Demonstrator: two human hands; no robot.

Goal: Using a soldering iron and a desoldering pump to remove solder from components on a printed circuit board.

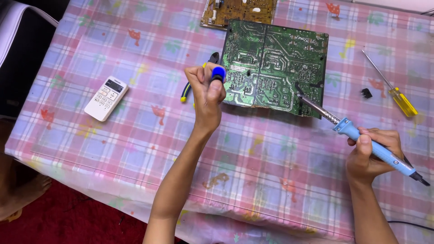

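On a glossy plaid plastic tablecloth point(135, 135) lie two circuit boards: a large green one point(275, 68), solder side up, and a tan one point(237, 11) behind it. The raised left hand point(207, 92) clenches a blue-tipped desoldering pump point(218, 73) upright. The right hand point(373, 156) grips one light-blue soldering iron point(361, 135), its metal tip touching the green board's near edge.

The brown circuit board point(238, 11) is cut off by the top edge. The left hand point(205, 92) covers most of the blue-capped tool point(218, 73) and part of the pliers point(199, 74). Component detail on the green circuit board point(275, 63) is too small to resolve. The soldering iron point(361, 135) tip contact is unclear.
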